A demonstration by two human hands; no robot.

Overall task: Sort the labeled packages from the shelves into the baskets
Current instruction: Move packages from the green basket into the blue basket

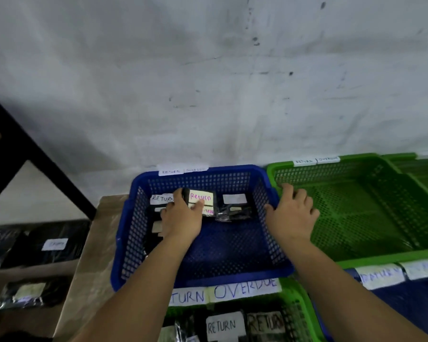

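Shelves [42, 245] at your far left carry black labeled packages [53, 244]. Next comes the blue basket [203, 275], with several black packages lying on its floor toward the back wall. Your left hand [181, 218] reaches inside it, fingers and thumb clasped around the package with the pink "Return" label [201, 198], which sits between two other packages. Your right hand [292, 213] rests with relaxed fingers on the rims where the blue basket meets the green basket [371, 254], holding nothing.
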